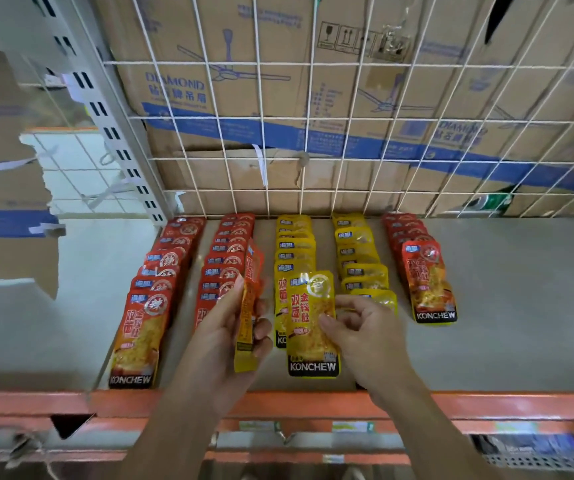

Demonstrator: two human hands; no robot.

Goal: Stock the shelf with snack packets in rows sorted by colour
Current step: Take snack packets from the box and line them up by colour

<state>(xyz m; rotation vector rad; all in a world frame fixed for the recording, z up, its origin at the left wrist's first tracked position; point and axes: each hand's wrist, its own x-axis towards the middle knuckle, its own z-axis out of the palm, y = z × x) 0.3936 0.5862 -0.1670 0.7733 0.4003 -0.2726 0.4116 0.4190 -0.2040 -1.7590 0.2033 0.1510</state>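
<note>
Behind our left hand (223, 327) the front of a red row (225, 268) is hidden. The packets (249, 306) it grips show edge-on, so we cannot count them. Our right hand (358, 323) covers an edge of the yellow packet (309, 327) it pinches and the front of the yellow row (365, 271) beyond. Below both wrists, the shelf labels (257, 426) are too blurred to read.

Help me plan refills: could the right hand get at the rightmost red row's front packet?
Probably yes: bare shelf separates the right hand from that red packet, though its fingers pinch a yellow packet.

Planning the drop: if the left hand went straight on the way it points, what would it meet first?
Likely the second red row, just beyond the left hand and its held packets; height above it is unclear.
</note>
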